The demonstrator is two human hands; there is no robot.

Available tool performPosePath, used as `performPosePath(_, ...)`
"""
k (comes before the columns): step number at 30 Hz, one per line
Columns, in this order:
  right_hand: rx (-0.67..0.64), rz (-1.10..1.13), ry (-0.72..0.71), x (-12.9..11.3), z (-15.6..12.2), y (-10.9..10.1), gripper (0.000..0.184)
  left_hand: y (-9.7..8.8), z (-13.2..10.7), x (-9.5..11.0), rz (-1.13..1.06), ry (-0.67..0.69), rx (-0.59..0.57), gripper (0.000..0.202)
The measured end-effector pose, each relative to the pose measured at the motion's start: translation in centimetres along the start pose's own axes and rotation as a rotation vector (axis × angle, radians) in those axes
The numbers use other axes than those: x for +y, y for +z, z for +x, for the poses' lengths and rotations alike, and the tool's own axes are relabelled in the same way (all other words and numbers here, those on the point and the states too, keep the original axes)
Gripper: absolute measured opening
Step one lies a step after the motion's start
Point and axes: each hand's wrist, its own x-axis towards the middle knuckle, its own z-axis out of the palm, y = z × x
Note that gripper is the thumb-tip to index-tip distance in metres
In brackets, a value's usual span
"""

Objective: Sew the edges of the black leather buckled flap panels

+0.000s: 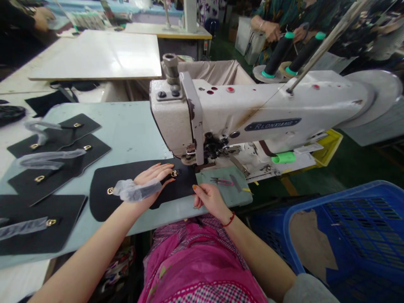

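A black leather-like bag panel lies on the pale machine table, its right end by the presser foot of the sewing machine. A handle wrapped in clear plastic is fixed to it by gold-coloured fittings. My left hand rests flat on the panel, fingers stretched towards the machine, with the handle crossing over its back. At the panel's right corner, my right hand pinches the edge between thumb and curled fingers. Pink-handled thread snips lie just beyond the right hand.
Several similar black panels with wrapped handles lie on the left. A blue plastic basket holding a brownish piece stands at the right. Black thread cones rise behind the machine. Another person's hand shows at the back.
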Motion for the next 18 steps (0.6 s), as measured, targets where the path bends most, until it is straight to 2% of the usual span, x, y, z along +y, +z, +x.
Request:
performPosePath(11, -0.025, 0.031, 0.02, -0.5, 0.6, -0.1, 0.057, -0.5, 0.6, -0.2, 0.05, 0.046, 0.004, 0.033)
performPosePath(15, -0.036, 0.053, 0.043, -0.5, 0.6, -0.1, 0.057, -0.7, 0.8, 0.1, 0.021, 0.021, 0.019, 0.032)
performPosePath(18, -0.043, 0.072, 0.051, -0.6, 0.8, -0.1, 0.057, -1.0, 1.1, 0.2, -0.002, -0.027, -0.024, 0.036)
